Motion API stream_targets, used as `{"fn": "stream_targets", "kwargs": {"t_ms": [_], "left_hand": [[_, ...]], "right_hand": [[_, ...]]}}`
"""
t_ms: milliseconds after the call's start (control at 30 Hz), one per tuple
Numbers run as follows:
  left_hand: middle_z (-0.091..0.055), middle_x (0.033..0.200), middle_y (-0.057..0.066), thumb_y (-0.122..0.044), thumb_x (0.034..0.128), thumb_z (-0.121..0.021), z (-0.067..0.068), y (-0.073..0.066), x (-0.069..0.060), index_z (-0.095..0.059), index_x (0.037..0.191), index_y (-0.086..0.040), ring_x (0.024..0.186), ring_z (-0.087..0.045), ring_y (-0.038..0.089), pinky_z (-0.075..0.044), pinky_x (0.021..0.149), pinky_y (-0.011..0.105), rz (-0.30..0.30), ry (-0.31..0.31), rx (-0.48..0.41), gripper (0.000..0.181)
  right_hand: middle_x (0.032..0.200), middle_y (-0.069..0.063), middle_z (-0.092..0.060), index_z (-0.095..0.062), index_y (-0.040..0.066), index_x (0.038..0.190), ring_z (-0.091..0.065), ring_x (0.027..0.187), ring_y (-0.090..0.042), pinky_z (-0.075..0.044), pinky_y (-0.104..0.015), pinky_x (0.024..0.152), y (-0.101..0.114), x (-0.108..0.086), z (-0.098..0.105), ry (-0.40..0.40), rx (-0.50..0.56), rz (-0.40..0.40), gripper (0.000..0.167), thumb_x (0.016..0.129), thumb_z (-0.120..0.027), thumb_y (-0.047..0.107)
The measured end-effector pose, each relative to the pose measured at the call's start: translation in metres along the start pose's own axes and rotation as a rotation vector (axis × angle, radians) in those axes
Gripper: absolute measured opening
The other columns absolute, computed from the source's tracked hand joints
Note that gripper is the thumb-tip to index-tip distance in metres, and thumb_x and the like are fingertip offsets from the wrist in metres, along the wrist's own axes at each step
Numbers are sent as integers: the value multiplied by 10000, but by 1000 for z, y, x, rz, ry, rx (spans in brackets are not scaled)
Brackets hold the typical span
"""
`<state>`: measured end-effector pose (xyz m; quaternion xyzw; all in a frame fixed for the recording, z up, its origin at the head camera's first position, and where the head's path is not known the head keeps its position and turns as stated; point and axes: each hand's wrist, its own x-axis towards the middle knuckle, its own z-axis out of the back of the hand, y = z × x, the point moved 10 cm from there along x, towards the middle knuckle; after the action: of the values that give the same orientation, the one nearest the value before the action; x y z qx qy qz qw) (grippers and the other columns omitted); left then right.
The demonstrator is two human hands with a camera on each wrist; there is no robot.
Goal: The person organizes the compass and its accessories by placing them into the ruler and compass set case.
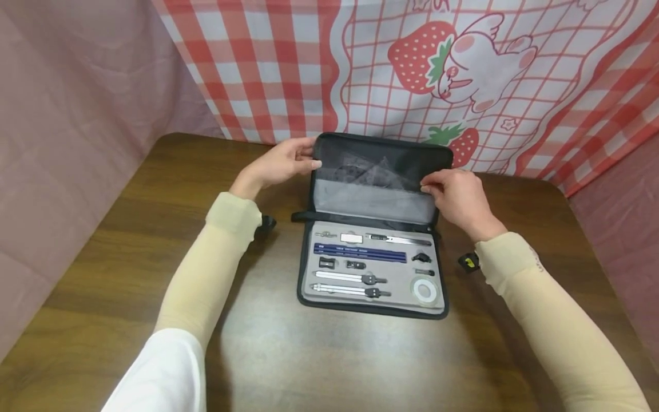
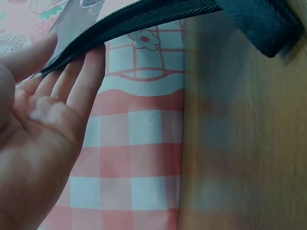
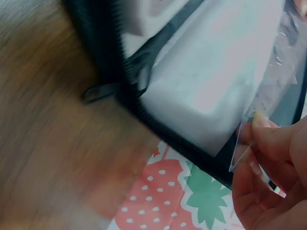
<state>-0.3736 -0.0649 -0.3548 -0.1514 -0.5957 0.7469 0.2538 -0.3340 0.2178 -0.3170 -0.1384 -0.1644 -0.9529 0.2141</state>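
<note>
A black zip case [image 1: 373, 312] of drawing instruments lies unfolded on the table, its lid [image 1: 383, 146] raised. My left hand [image 1: 280, 163] holds the lid's left edge, thumb in front and fingers behind; the left wrist view shows this hand [image 2: 53, 115] at the zipped rim [image 2: 144, 21]. Near the lid's right side, my right hand [image 1: 458, 197] pinches the corner of a clear plastic set square [image 1: 383, 171] at the grey lid pocket [image 1: 370, 201]. Fine scale marks show on the clear plastic [image 3: 259, 105] beside the right fingers [image 3: 273, 139].
The tray holds blue pencils [image 1: 360, 252], two compasses [image 1: 350, 290], an eraser [image 1: 352, 237], a sharpener [image 1: 326, 262], a round white disc [image 1: 424, 290] and small parts. A strap [image 1: 304, 216] sticks out left. Behind the wooden table [image 1: 329, 366] hangs a strawberry-print cloth [image 1: 298, 68].
</note>
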Motion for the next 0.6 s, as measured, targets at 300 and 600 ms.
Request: {"fn": "stream_targets", "kwargs": {"t_ms": [300, 600], "left_hand": [[-629, 1306, 125, -72, 965, -650, 3, -1, 3, -446, 1479, -32, 1116, -646, 220, -512, 938, 351, -17, -41, -31, 554], [-649, 1280, 122, -85, 988, -616, 4, -1, 3, -466, 1468, -37, 1091, -660, 221, -518, 925, 355, -26, -57, -28, 505]], "right_hand": [[947, -158, -728, -757, 2, 1003, -625, 770, -269, -477, -451, 675, -6, 7, 6, -7, 60, -61, 120, 933, -700, 81], [964, -178, -721, -744, -12, 1022, -640, 816, -298, -510, -481, 710, -5, 11, 2, 25, 26, -40, 129, 934, -694, 68]]}}
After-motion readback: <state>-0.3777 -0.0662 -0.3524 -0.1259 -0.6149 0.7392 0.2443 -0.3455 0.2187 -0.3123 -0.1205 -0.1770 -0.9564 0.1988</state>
